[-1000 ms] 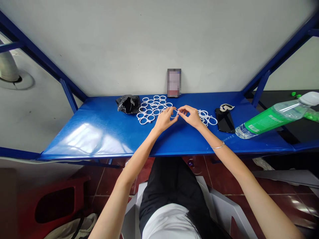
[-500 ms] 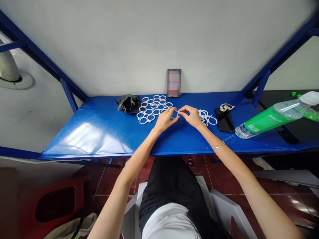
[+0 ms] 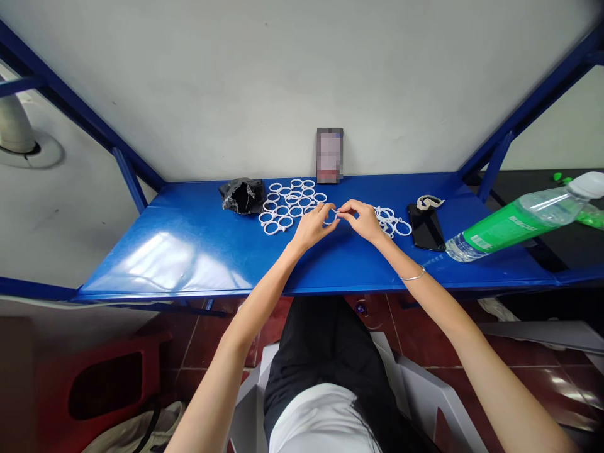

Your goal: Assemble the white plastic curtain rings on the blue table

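Note:
Both hands meet over the middle of the blue table (image 3: 189,251), pinching one small white plastic ring (image 3: 331,217) between them. My left hand (image 3: 314,226) grips its left side with curled fingers. My right hand (image 3: 364,220) pinches its right side; a thin bracelet sits on that wrist. Several white rings (image 3: 287,204) lie spread out behind my left hand. A smaller heap of white rings (image 3: 391,221) lies just right of my right hand.
A crumpled black bag (image 3: 243,195) lies left of the rings. A small upright card (image 3: 329,155) leans on the wall. A black phone (image 3: 425,228) and a white clip (image 3: 428,202) lie to the right, beside a tilted green-labelled bottle (image 3: 519,223).

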The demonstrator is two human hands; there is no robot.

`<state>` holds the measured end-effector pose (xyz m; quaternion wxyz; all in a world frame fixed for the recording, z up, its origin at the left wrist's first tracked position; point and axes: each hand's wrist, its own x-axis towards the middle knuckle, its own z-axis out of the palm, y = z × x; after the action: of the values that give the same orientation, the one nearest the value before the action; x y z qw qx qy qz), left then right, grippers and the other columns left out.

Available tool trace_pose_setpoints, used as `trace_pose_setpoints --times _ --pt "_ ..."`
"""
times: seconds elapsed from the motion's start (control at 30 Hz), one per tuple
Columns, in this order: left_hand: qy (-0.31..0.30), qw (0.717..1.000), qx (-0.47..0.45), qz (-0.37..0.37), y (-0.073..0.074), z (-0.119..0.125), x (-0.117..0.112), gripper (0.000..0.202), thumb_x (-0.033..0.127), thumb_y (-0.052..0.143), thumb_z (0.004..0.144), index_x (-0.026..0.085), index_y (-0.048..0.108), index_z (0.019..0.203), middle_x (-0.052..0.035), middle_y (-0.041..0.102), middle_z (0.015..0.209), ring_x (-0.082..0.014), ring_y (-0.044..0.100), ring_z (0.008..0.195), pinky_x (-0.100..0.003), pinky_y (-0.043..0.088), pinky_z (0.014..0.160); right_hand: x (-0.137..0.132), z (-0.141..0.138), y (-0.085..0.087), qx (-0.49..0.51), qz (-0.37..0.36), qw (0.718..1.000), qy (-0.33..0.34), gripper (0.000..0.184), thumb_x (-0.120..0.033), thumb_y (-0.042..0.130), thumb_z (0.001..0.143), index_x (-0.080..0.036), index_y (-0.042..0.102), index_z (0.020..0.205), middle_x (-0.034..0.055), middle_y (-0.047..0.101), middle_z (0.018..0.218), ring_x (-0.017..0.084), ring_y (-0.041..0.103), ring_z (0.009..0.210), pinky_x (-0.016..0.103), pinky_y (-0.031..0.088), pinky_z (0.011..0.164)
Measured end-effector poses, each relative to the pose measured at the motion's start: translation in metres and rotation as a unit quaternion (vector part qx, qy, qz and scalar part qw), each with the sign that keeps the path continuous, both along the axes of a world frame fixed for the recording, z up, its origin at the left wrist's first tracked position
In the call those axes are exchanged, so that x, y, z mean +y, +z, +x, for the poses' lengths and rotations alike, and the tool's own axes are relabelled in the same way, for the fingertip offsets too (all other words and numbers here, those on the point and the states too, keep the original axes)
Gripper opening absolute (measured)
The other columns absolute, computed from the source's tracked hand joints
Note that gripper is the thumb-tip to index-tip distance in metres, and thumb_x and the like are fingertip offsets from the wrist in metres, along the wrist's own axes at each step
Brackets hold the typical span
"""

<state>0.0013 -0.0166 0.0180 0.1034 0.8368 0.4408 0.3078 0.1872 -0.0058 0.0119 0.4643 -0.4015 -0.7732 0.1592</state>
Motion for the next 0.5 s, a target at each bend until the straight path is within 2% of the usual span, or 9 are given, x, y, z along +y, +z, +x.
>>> trace_pose_setpoints --times 0.5 --pt "-0.004 1.000 -0.010 0.002 0.0004 0.0002 -0.0007 0.024 0.031 0.060 0.091 0.020 0.055 0.113 -0.0009 0.062 0.091 -0.0128 0.061 0.073 -0.022 0.041 0.060 -0.0011 -0.0004 0.0012 -0.003 0.003 1.000 -0.004 0.024 -0.040 0.063 0.090 -0.022 0.066 0.076 0.0044 0.072 0.079 0.019 0.061 0.068 0.033 0.049 0.066"
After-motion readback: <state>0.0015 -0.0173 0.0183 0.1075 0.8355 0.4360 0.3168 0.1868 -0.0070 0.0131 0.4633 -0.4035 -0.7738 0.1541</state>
